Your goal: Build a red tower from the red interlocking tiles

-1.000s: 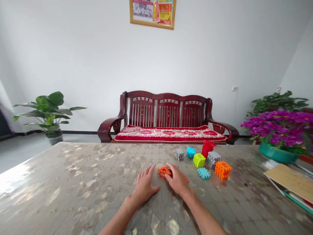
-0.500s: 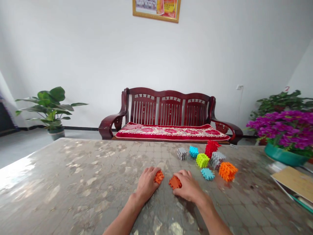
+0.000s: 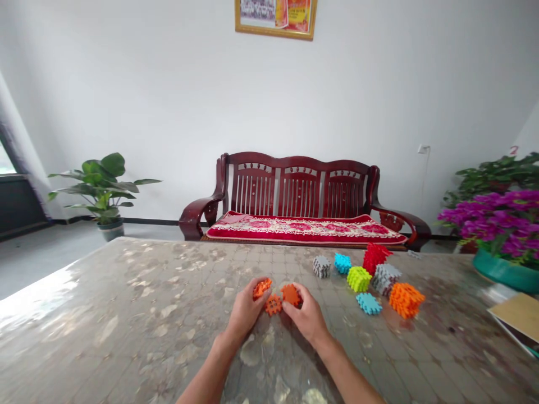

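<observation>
Orange interlocking toy tiles with toothed edges are at my hands in the middle of the table. My left hand (image 3: 245, 307) is closed on one orange tile (image 3: 261, 287), held between thumb and fingers. My right hand (image 3: 309, 315) grips another orange tile (image 3: 290, 294), its flat face showing. Between the hands, a third orange tile (image 3: 273, 304) with holes in it lies on the table, near the right thumb. I cannot tell whether it touches the tile in my right hand, or whether either hand holds more than one tile.
Stacks of tiles stand to the right: grey (image 3: 321, 266), blue (image 3: 342, 262), lime green (image 3: 359, 279), red (image 3: 376, 257), another grey (image 3: 385, 279) and orange (image 3: 406, 299). Light blue tiles (image 3: 369, 303) lie before them. A teal flower pot (image 3: 501, 272) and a brown notebook (image 3: 516, 317) are farther right.
The hands have come closer together and moved slightly up the table. An orange tile now lies between them. The whole view has shifted, with the scene sliding to the right.
</observation>
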Motion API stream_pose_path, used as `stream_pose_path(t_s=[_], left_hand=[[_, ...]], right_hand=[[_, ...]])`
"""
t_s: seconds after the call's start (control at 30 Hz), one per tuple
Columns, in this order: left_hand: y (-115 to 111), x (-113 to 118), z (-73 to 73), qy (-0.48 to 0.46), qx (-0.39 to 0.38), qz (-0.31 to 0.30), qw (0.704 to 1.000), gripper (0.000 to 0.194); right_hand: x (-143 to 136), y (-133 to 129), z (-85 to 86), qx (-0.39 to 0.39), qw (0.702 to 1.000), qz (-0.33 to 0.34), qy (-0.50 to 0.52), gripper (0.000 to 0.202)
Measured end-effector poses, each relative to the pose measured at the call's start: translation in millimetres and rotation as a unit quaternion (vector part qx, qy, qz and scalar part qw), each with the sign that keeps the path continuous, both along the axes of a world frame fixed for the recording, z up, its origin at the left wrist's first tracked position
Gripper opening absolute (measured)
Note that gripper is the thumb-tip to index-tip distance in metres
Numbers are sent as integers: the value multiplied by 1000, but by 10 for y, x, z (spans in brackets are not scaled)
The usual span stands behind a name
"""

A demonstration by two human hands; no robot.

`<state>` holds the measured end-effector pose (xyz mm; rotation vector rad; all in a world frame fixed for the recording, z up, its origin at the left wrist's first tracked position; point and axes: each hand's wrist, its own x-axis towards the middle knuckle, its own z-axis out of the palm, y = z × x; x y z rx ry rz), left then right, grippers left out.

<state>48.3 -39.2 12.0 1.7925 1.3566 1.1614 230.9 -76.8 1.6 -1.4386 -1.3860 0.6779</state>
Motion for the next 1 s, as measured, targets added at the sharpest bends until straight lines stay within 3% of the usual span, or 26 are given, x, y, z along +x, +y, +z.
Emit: stream_pose_path(t_s=[0.17, 0.37, 0.53, 0.67, 0.9, 1.0], left_hand=[[106, -74, -54, -25, -12, 55, 998, 41], [121, -169, -65, 2, -17, 111, 994, 35], [109, -248, -36, 97, -59, 183, 977, 38], [109, -257, -51, 151, -85, 205, 963, 46], [66, -226, -29, 207, -60, 209, 954, 46], [40, -219, -4, 222, -33, 208, 952, 49]], right_hand=[[-14, 60, -89, 46, 995, -14, 93, 60], [-92, 25, -112, 47, 992, 46, 104, 63], [-18, 98, -241, 51, 997, -15, 60, 63], [41, 144, -323, 89, 994, -41, 36, 53], [2, 76, -213, 74, 988, 5, 139, 48], [24, 39, -129, 88, 988, 26, 121, 43]])
